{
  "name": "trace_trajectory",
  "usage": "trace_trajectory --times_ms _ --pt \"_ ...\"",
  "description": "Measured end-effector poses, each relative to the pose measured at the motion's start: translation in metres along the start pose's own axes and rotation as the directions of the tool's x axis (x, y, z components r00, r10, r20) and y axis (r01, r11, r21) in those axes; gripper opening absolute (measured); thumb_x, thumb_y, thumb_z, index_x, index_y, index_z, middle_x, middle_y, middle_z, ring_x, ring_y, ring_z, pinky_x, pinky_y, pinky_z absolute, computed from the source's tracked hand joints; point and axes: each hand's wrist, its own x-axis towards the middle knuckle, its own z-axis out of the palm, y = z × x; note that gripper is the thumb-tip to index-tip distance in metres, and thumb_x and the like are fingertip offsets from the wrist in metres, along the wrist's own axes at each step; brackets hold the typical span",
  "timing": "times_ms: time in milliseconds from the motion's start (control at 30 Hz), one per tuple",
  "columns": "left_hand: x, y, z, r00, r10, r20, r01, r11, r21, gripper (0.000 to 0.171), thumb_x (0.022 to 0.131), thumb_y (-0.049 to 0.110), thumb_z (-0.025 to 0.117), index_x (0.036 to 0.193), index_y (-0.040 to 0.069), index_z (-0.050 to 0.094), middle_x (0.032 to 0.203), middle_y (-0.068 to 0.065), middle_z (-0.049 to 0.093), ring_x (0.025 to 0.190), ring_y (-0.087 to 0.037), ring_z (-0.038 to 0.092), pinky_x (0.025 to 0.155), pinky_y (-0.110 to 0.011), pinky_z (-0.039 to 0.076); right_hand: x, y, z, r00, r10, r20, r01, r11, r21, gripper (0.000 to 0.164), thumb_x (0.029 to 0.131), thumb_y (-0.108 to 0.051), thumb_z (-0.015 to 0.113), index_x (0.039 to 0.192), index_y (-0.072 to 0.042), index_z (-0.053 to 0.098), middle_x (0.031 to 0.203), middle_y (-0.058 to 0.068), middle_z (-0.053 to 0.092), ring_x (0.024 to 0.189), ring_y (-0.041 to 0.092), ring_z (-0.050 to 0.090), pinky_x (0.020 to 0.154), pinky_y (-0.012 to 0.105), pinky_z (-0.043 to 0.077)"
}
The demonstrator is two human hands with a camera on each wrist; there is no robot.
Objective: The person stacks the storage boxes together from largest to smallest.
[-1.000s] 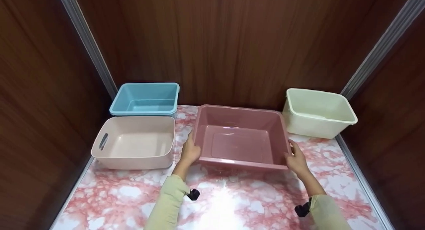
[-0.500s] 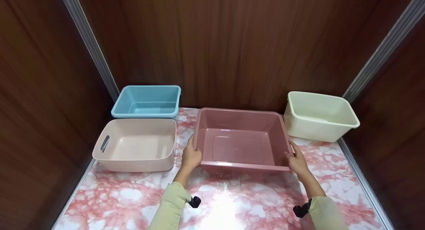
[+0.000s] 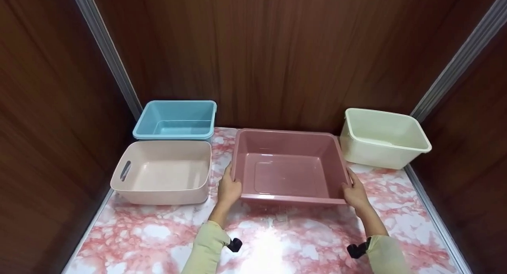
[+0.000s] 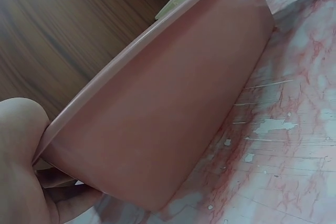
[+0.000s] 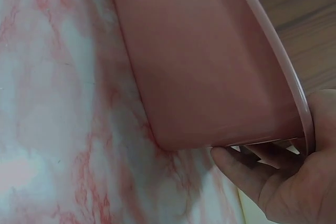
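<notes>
A dusty-pink rectangular plastic basin (image 3: pixel 285 175) sits in the middle of the marbled surface, its inside bare. My left hand (image 3: pixel 229 189) grips its left rim near the front corner, thumb over the rim. At the opposite end my right hand (image 3: pixel 355 193) holds the right rim the same way. In the left wrist view the left hand (image 4: pixel 23 161) has its fingers curled under the lip of the basin (image 4: pixel 157 93). The right wrist view shows the right hand (image 5: pixel 283 171) with fingers tucked beneath the rim, against the end wall of the basin (image 5: pixel 205 66).
A pale beige bin (image 3: pixel 162 196) with a handle slot stands left of the basin, a blue bin (image 3: pixel 174 129) behind it. A cream-green bin (image 3: pixel 380 155) stands at the back right. Brown wood-grain panels (image 3: pixel 277 56) enclose the red-and-white surface (image 3: pixel 154 234).
The whole view shifts slightly as the head moves. Both hands keep their hold on the basin, which stays in nearly the same place among the other bins.
</notes>
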Motion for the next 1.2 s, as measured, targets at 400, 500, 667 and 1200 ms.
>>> trace_trajectory --times_ms 400,500,667,1200 --pt "-0.013 -0.004 0.000 0.999 0.018 0.031 -0.018 1.000 -0.019 0.062 0.086 -0.001 0.053 0.146 0.009 0.043 0.129 -0.024 0.057 0.109 -0.040 0.059 0.089 -0.055 0.046 -0.023 0.004 -0.002 0.999 0.050 -0.006 -0.050 0.999 -0.005 0.065 0.097 -0.003 0.041 0.156 -0.012 0.016 0.147 0.031 0.029 0.115 0.040 0.046 0.081 0.038 0.044" --pt "-0.013 -0.005 -0.002 0.999 0.021 0.037 -0.021 1.000 -0.019 0.061 0.086 -0.001 0.052 0.145 0.007 0.044 0.127 -0.024 0.058 0.110 -0.039 0.059 0.090 -0.055 0.046 -0.028 0.006 0.000 0.998 0.059 -0.003 -0.059 0.998 0.014 0.065 0.097 -0.003 0.039 0.156 -0.011 0.014 0.150 0.030 0.026 0.118 0.039 0.043 0.082 0.038 0.044" --pt "-0.011 -0.007 -0.005 0.999 0.016 0.042 -0.015 1.000 -0.018 0.059 0.087 0.000 0.053 0.145 0.006 0.043 0.126 -0.024 0.059 0.109 -0.039 0.059 0.091 -0.054 0.045 -0.031 0.008 0.004 0.998 0.066 -0.009 -0.066 0.997 0.036 0.064 0.097 -0.002 0.039 0.156 -0.010 0.015 0.149 0.031 0.026 0.120 0.041 0.043 0.089 0.046 0.044" --pt "-0.018 0.020 -0.054 0.936 0.306 -0.175 -0.217 0.891 0.399 0.034 0.084 0.013 0.066 0.116 0.001 0.066 0.110 -0.017 0.063 0.102 -0.038 0.057 0.089 -0.050 0.042 -0.025 0.007 0.010 0.999 0.024 -0.034 -0.025 1.000 -0.011 0.064 0.095 0.000 0.042 0.155 -0.009 0.021 0.142 0.032 0.036 0.112 0.040 0.049 0.083 0.042 0.047"
